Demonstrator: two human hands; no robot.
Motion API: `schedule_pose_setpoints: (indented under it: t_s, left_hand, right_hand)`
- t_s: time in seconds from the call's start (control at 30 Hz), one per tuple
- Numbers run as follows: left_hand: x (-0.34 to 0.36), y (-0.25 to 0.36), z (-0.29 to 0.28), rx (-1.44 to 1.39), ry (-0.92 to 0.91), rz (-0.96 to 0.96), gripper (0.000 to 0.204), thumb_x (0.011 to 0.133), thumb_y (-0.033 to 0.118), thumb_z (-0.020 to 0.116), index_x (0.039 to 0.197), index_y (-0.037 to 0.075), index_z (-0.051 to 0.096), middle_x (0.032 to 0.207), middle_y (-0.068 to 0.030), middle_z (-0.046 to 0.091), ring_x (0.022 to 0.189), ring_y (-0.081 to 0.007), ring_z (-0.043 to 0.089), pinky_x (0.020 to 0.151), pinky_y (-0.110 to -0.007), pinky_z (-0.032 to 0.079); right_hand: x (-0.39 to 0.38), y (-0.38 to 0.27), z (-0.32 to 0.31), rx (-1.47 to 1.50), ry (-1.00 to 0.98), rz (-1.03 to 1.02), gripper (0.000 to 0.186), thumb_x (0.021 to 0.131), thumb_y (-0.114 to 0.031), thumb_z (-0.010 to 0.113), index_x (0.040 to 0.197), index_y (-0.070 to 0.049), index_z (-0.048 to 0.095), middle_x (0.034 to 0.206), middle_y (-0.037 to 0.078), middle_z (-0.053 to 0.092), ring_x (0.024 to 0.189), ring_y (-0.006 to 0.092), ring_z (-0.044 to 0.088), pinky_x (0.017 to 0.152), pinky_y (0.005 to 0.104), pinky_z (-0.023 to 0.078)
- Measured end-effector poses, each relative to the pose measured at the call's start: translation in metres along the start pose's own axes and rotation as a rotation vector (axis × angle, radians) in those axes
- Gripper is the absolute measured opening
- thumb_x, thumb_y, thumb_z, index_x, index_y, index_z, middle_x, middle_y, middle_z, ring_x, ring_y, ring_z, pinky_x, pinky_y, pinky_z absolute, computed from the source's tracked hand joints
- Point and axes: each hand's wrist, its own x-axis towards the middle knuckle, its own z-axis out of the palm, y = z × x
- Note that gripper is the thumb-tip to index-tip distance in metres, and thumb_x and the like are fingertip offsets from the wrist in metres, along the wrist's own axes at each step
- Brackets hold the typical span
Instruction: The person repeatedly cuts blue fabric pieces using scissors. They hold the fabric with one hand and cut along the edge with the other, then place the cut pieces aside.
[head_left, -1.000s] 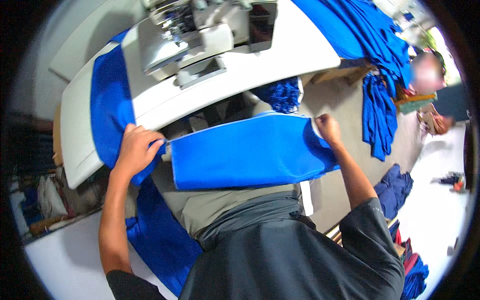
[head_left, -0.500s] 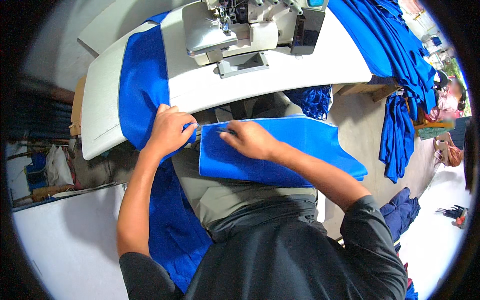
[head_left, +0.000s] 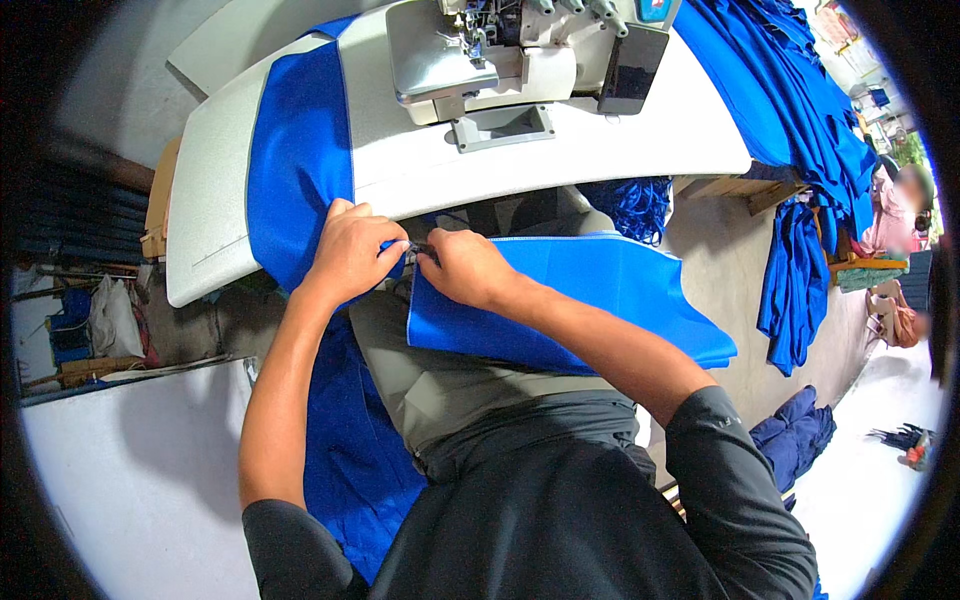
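1. Left hand (head_left: 352, 252) keeps a narrow grip, pinching the blue strip (head_left: 297, 150); right hand (head_left: 470, 268) holds a small dark tool (head_left: 424, 251), kind unclear.
2. The blue panel (head_left: 605, 280) lies right; steady cloth and fingertips clear of the tool should help.
3. Sewing machine (head_left: 537, 75) stands far on the bench (head_left: 215, 190).

Sewing workshop: sewing machine (head_left: 440, 60) on white worktable (head_left: 690, 145), blue cloth strip (head_left: 295, 130) across it, heaped blue fabric (head_left: 770, 90) alongside, scraps (head_left: 637, 205) below.
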Motion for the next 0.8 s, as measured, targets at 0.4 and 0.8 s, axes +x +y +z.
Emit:
schedule_pose_setpoints:
  t_s: [0.4,0.8]
  left_hand:
    - [-0.012,-0.008,-0.007,-0.043,-0.036,-0.057,0.013,0.088,0.023,0.076,0.093,0.011,0.079,0.091,-0.0069,0.075,0.089,-0.0283,0.062,0.087,-0.041,0.044]
    - [-0.057,0.075,-0.143,-0.028,0.225,-0.271,0.008,0.096,0.006,0.063,0.097,0.002,0.070,0.094,-0.0164,0.071,0.086,-0.0296,0.068,0.081,-0.041,0.053]
  right_hand:
    - [-0.043,0.031,-0.022,0.183,-0.138,0.018,0.043,0.096,-0.039,0.071,0.091,0.004,0.070,0.076,0.024,0.068,0.071,0.0379,0.068,0.068,0.0477,0.053]
    - [-0.174,0.019,-0.148,0.760,0.011,0.104,0.044,0.110,-0.035,0.057,0.093,0.002,0.072,0.089,0.005,0.070,0.086,0.0131,0.063,0.079,0.0329,0.051]
